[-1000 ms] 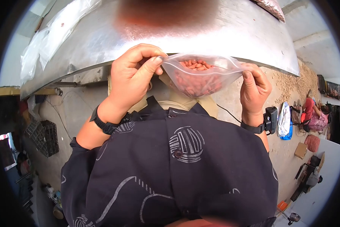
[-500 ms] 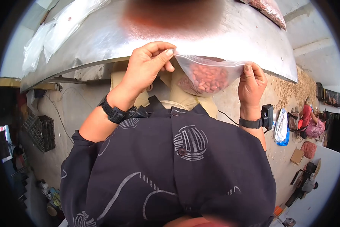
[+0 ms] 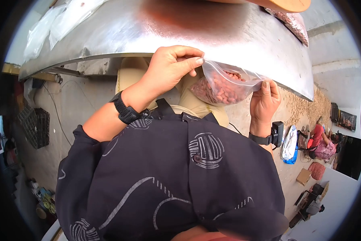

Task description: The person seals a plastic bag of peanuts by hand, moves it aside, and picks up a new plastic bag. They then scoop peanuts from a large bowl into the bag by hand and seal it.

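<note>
A clear zip-lock bag [image 3: 212, 90] with reddish peanuts [image 3: 226, 94] in it hangs over my lap, just in front of the metal table's near edge. My left hand [image 3: 170, 72] pinches its left top corner between thumb and fingers. At the right top corner, my right hand [image 3: 265, 100] grips the rim with thumb and fingertips. The bag's mouth gapes between the two hands, and peanuts show through it.
Across the front curves a shiny metal table [image 3: 120, 32]. On it lie clear plastic bags [image 3: 74, 18] at left and a filled bag [image 3: 291, 26] at right, near an orange rounded object [image 3: 289, 5]. A black crate [image 3: 35, 126] stands left; a person [image 3: 325, 148] sits far right.
The left hand has moved right, closer to the right hand, so the bag's mouth has slackened and opened wider. The orange object has come into view at the top.
</note>
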Motion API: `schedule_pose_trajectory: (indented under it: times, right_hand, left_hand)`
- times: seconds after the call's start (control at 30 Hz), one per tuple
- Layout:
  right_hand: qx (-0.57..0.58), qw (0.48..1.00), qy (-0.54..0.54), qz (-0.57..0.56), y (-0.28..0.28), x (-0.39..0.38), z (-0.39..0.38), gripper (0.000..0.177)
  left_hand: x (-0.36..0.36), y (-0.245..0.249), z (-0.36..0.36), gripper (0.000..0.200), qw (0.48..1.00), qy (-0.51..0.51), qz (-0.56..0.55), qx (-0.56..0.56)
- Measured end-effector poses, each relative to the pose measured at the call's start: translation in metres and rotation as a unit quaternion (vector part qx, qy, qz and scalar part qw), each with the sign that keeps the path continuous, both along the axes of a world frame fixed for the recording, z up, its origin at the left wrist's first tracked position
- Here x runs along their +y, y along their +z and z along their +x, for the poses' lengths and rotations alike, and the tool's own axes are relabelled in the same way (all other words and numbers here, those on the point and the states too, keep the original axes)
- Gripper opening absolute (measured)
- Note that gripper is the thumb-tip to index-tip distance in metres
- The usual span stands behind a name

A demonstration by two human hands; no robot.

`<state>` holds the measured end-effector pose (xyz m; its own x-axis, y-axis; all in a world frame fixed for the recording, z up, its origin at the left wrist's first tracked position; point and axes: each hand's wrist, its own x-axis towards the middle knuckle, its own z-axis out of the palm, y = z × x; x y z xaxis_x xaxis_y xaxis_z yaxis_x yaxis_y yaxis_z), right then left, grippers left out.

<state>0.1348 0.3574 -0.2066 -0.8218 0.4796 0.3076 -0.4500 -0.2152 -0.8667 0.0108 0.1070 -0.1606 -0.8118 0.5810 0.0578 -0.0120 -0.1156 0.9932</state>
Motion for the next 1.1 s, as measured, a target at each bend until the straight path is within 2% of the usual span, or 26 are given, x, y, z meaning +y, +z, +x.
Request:
schedule_pose_trajectory:
  times: [0.23, 0.33, 0.47, 0.57, 0.97, 1.1]
  right_hand:
    - [0.007, 1.0, -0.008, -0.021, 0.005, -0.01, 0.002, 0.011]
    - [0.006, 0.999, -0.043, -0.022, 0.011, -0.016, 0.002, 0.011]
    - [0.023, 0.999, -0.014, 0.025, 0.015, -0.012, 0.005, 0.013]
    - [0.002, 0.999, -0.052, 0.017, 0.017, -0.017, -0.001, 0.01]
    - [-0.031, 0.999, -0.013, -0.004, 0.016, -0.016, -0.015, 0.011]
    - [-0.017, 1.0, -0.004, -0.007, 0.015, -0.018, -0.015, 0.011]
  left_hand:
    - [0.006, -0.003, 0.002, 0.015, 1.0, 0.01, -0.014, 0.024]
    - [0.001, -0.003, 0.005, 0.012, 1.0, 0.027, 0.005, -0.011]
    - [-0.014, -0.008, 0.002, 0.012, 0.997, 0.023, 0.076, 0.005]
    - [-0.019, -0.009, 0.001, 0.013, 0.997, 0.041, 0.064, -0.012]
    - [-0.012, -0.005, -0.002, 0.014, 0.996, 0.016, 0.071, -0.047]
    - [-0.015, 0.006, 0.002, 0.019, 0.999, 0.006, 0.006, -0.044]
